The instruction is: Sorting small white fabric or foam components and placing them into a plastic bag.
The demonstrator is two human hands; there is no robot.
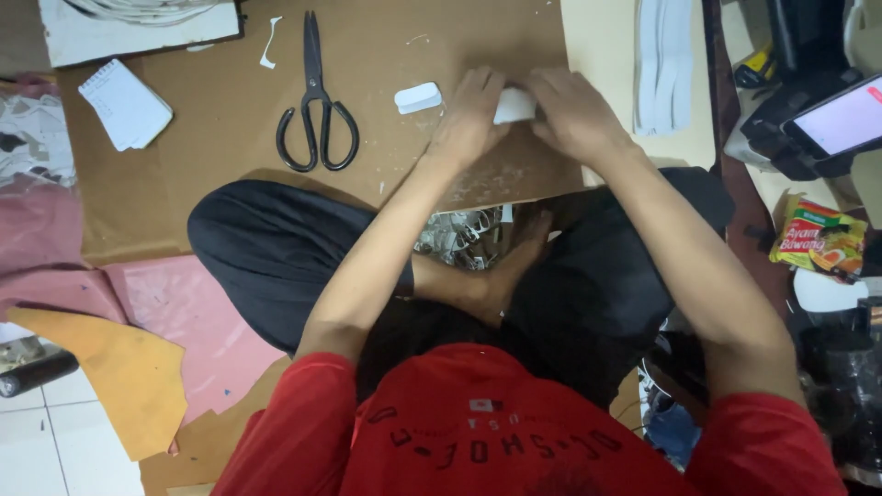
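- The brown cardboard sheet (220, 138) is the biggest thing before you, spread over the floor and running under both of your hands
- Your crossed legs in black trousers (276, 248) sit just below its near edge, and a heap of small white and grey scraps (459, 241) lies in the gap between your knees
- Pink sheets (175, 312) and an orange-brown offcut (119, 367) lie on the floor to your left, well apart from your hands
- A stack of long white strips (663, 64) rests on the cream board (602, 46) just to the right of your right hand
- The black scissors (317, 106) lie flat on the cardboard to the left of your left hand, handles toward you, blades shut, nobody touching them
- A small spiral notepad (124, 106) sits far left on the cardboard
- Your left hand (469, 115) is curled, its fingers closed over the left end of the small white piece (514, 106)
- Your right hand (574, 115) grips the right end of that same piece, fingers bent over it, so the two hands meet on it
- The small white piece is held just above or on the cardboard near its right edge; you cannot tell which
- A second small white cut-out (418, 97) lies loose on the cardboard just left of your left hand, not touched
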